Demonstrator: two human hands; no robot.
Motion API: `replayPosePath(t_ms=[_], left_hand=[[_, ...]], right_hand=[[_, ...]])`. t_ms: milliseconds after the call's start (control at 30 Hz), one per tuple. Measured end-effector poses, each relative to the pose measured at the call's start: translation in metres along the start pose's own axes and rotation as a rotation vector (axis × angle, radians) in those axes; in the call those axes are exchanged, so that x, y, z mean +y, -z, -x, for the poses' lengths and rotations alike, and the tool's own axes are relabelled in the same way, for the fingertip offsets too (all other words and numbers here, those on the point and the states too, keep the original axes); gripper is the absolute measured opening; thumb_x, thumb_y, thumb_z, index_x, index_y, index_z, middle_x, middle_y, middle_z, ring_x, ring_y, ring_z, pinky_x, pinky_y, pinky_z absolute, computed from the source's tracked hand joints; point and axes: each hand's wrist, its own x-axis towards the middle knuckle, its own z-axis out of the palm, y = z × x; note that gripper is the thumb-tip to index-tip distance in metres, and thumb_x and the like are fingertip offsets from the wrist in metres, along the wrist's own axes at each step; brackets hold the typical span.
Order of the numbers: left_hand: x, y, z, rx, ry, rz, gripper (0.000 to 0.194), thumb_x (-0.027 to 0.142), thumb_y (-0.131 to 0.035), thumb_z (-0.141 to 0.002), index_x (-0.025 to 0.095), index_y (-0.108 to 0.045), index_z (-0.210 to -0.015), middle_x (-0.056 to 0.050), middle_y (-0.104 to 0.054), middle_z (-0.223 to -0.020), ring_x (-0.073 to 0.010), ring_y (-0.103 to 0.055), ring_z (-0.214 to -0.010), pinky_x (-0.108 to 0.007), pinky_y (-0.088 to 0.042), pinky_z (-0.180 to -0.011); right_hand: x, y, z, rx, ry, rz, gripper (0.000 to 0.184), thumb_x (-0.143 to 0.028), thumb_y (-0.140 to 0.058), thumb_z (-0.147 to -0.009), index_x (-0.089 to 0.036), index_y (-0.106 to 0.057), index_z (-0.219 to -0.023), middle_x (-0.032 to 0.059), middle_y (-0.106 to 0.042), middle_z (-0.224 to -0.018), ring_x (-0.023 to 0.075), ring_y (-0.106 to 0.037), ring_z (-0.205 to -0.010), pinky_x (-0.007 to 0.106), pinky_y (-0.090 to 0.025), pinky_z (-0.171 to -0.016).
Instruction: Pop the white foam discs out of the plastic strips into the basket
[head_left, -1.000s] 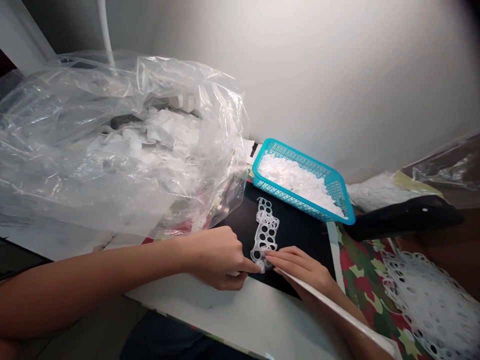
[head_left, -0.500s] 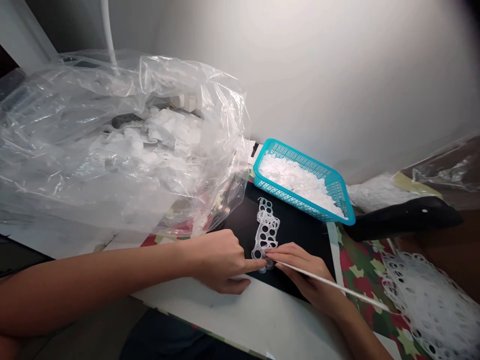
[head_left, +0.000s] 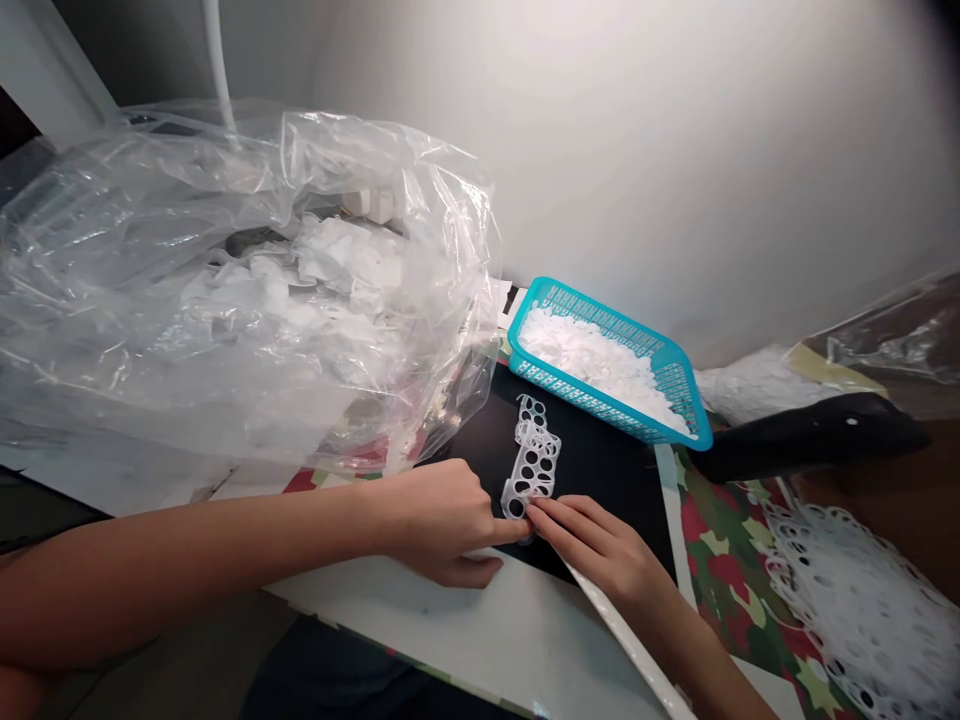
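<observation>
Perforated plastic strip [head_left: 534, 462], white and full of round holes, sits on our black mat [head_left: 600, 490] near the middle of the frame, its top end just below the blue basket [head_left: 607, 318]. Our left hand [head_left: 439, 520] comes in from the left with its fingers curled and the index finger stretched out to the strip's lower end. Our right hand [head_left: 600, 540] comes up from the lower right, its fingers [head_left: 559, 518] straight and close together, their tips on that same end. Both grips are closed in on the strip, but we cannot tell whether they pinch it or only touch it, because the fingers hide that end.

As far as we can see, a heap of small white pieces [head_left: 592, 365] fills the basket, and more white pieces [head_left: 330, 270] sit inside the clear plastic bag [head_left: 450, 200] at upper left. A white holed sheet [head_left: 855, 610] lies at lower right, on a camouflage-print sheet [head_left: 731, 590].

Compared with half a second ago, our right hand has slid over more of the strip's lower end. The thin white board edge [head_left: 622, 640] beside our right wrist now drops steeply toward the bottom of the frame instead of running off to the right.
</observation>
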Motion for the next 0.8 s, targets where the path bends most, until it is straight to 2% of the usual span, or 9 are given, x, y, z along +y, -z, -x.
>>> replayPosePath(t_ms=[133,200,300,567,600,733,800], left_hand=[[0.0,0.004,-0.001,-0.039,0.015,0.006,0.044,0.035,-0.056,-0.082,0.021,-0.055,-0.124,0.004,-0.056,-0.046,-0.0183,-0.052,-0.038,-0.031,-0.02,-0.038],[0.0,0.005,-0.001,-0.06,0.025,0.015,0.045,0.035,-0.056,-0.082,0.022,-0.055,-0.125,0.004,-0.055,-0.044,-0.018,-0.051,-0.037,-0.03,-0.017,-0.038],[0.0,0.006,-0.001,-0.069,0.033,0.027,0.045,0.033,-0.056,-0.081,0.024,-0.056,-0.125,0.003,-0.056,-0.044,-0.0176,-0.051,-0.037,-0.03,-0.016,-0.038],[-0.001,0.005,-0.001,-0.032,0.027,0.038,0.047,0.033,-0.058,-0.079,0.024,-0.057,-0.125,0.003,-0.058,-0.047,-0.0177,-0.054,-0.04,-0.03,-0.019,-0.038],[-0.002,0.005,0.0,-0.032,0.023,0.04,0.048,0.033,-0.058,-0.08,0.024,-0.056,-0.126,0.003,-0.058,-0.047,-0.0178,-0.054,-0.04,-0.03,-0.02,-0.038],[-0.002,0.002,0.0,-0.022,0.005,0.028,0.05,0.035,-0.056,-0.081,0.023,-0.053,-0.129,0.003,-0.06,-0.048,-0.0186,-0.054,-0.04,-0.03,-0.021,-0.038],[-0.002,-0.001,0.0,-0.012,-0.006,0.014,0.048,0.037,-0.054,-0.083,0.021,-0.053,-0.128,0.003,-0.061,-0.049,-0.0188,-0.054,-0.039,-0.031,-0.022,-0.037]], right_hand=[[0.001,-0.005,0.004,0.059,-0.086,-0.018,0.04,-0.01,-0.042,-0.097,-0.01,-0.049,-0.136,0.0173,-0.066,-0.117,0.0241,-0.06,-0.099,0.038,-0.056,-0.08],[0.003,-0.007,0.005,0.138,-0.147,-0.02,0.042,-0.01,-0.041,-0.096,-0.014,-0.049,-0.137,0.0162,-0.065,-0.118,0.0232,-0.061,-0.097,0.038,-0.056,-0.079],[0.004,-0.006,0.002,0.275,-0.217,-0.015,0.045,-0.004,-0.051,-0.091,-0.018,-0.054,-0.133,0.013,-0.068,-0.114,0.0218,-0.063,-0.093,0.035,-0.056,-0.076],[0.002,0.022,0.004,0.364,-0.438,-0.154,0.035,-0.004,-0.051,-0.09,-0.021,-0.062,-0.118,0.0075,-0.069,-0.109,0.0173,-0.065,-0.088,0.03,-0.054,-0.075],[0.002,0.026,0.005,0.338,-0.411,-0.192,0.034,-0.005,-0.05,-0.09,-0.021,-0.062,-0.118,0.0077,-0.069,-0.108,0.0172,-0.065,-0.088,0.03,-0.054,-0.074],[0.001,0.025,0.003,0.087,-0.181,-0.324,0.032,-0.005,-0.049,-0.091,-0.017,-0.062,-0.118,0.0106,-0.071,-0.106,0.0177,-0.065,-0.087,0.03,-0.057,-0.072],[-0.001,0.018,0.003,0.051,-0.119,-0.283,0.036,-0.004,-0.051,-0.091,-0.015,-0.058,-0.124,0.0121,-0.07,-0.109,0.018,-0.065,-0.088,0.031,-0.058,-0.073]])
